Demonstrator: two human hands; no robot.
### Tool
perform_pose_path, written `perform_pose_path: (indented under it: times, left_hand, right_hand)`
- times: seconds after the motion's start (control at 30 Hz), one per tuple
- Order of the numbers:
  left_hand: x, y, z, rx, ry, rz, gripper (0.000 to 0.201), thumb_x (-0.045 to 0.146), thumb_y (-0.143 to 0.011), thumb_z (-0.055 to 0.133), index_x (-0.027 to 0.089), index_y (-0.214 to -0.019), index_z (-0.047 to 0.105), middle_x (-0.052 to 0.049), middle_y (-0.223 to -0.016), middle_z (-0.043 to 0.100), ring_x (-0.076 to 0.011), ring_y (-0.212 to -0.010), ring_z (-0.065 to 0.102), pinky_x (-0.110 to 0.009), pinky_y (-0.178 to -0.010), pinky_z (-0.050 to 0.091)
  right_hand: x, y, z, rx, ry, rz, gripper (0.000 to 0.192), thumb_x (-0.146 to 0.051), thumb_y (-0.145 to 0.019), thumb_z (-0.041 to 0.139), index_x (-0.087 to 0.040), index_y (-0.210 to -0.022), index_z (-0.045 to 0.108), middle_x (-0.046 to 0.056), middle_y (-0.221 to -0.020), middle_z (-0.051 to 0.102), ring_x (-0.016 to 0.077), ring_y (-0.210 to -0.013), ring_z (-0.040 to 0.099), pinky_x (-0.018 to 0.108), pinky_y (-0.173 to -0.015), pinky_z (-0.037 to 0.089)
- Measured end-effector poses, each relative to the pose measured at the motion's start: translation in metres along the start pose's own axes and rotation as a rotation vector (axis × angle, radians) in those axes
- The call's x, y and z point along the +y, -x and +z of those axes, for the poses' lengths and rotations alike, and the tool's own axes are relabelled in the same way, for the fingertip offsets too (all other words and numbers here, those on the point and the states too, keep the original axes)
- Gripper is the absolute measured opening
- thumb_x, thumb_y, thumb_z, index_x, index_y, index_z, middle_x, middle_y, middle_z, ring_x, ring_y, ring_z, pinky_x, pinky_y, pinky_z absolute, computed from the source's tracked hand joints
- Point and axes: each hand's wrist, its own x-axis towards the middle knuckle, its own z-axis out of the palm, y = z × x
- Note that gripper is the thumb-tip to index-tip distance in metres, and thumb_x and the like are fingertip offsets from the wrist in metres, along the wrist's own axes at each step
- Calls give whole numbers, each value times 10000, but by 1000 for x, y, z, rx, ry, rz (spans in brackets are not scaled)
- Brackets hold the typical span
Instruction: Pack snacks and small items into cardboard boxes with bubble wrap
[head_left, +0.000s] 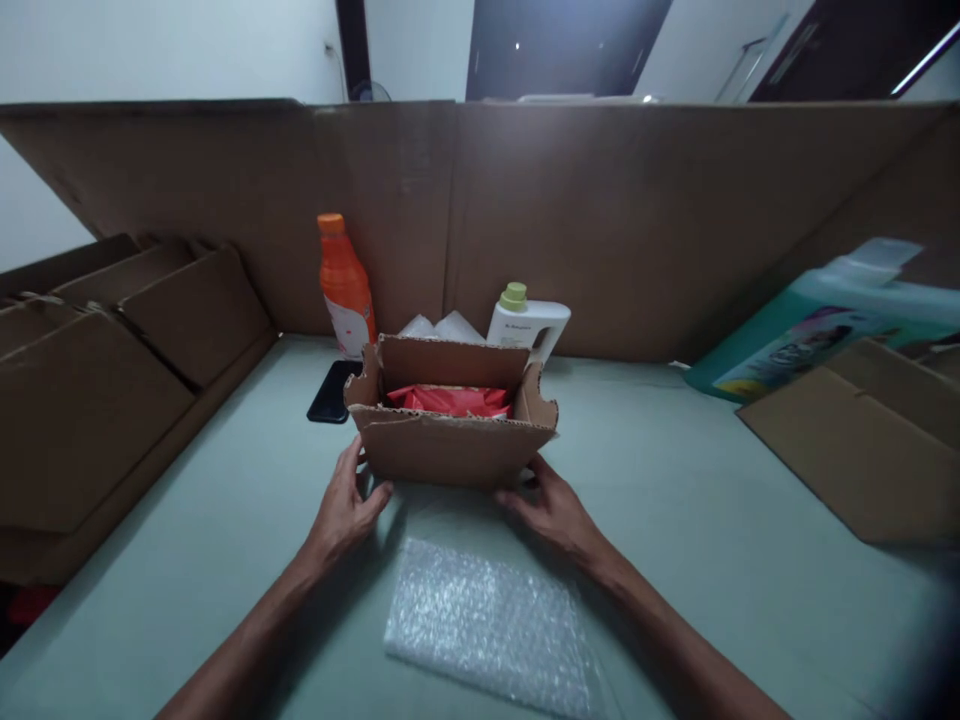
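Box [450, 440] sits mid-table [675, 520], flaps up and open. Red packet [450, 400] is already inside, so loading looks at least started. Closing is not done — no flap folded, no tape in view.

Left hand [346, 510] is at the box's near-left bottom corner, fingers loosely curled against the wall, touching but not clamped. Right hand [551, 505] lies flat at the near-right bottom edge, fingers spread open, holding nothing. Looks like steadying or positioning rather than lifting.

Bubble wrap [487, 630] lies flat on the table just in front of the box, between the forearms, unused.

Count:
- box: 1
- red packet: 1 visible, can't tell if more underneath
- bubble wrap sheet: 1
- orange bottle [345, 285]: 1
- white bottle [529, 325]: 1
- teal jug [810, 330] at right: 1
- phone [332, 392]: 1, left of the box
- white pouches [442, 327] behind the box: 2, as far as I can tell

Flat cardboard [862, 440] on both sides — count unclear.
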Motion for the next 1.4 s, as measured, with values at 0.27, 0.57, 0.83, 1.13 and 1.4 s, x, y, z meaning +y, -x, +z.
perform_pose_path:
  times: [0.27,0.57,0.83,1.13,1.4]
  left_hand:
    - [9,-26,23,-94,69,9,708,290,-784,612,157,-1441,383,-180,-1358,555,-323,-1276,531,-491,-1047,448]
    - [22,74,2,-226,-470,478,489,170,-915,557,250,-1392,482,-109,-1337,584,-301,-1254,505,-533,-1040,457]
    - [14,108,18,-435,-548,540,291,107,-878,542,203,-1140,623,-105,-1165,634,-284,-1082,560,-467,-890,526]
    - [12,79,26,-304,-681,419,352,172,-784,610,125,-1132,640,-217,-1370,528,-409,-1344,412,-598,-1056,426]
    - [24,69,-15,-550,-582,204,389,125,-808,506,211,-1185,547,-60,-1059,701,-225,-930,673,-392,-848,542]
  right_hand:
    - [5,-40,0,38,-52,172,433,-400,-812,559,-152,-1163,609,75,-837,725,208,-607,613,341,-579,506]
    - [-27,59,-17,78,196,-281,311,-244,-960,540,-202,-1258,619,129,-1292,679,263,-1191,624,464,-960,523]
    - [-11,129,-13,-94,303,-308,261,-228,-975,527,-224,-1196,665,105,-1276,703,271,-1222,620,497,-973,500]
    - [1,126,-16,-180,390,-31,181,-337,-852,635,-187,-947,670,180,-1386,607,352,-1286,546,522,-980,467]
    - [-56,136,-21,-286,-43,179,415,-337,-877,546,-211,-1272,569,29,-853,693,199,-729,646,323,-696,500]
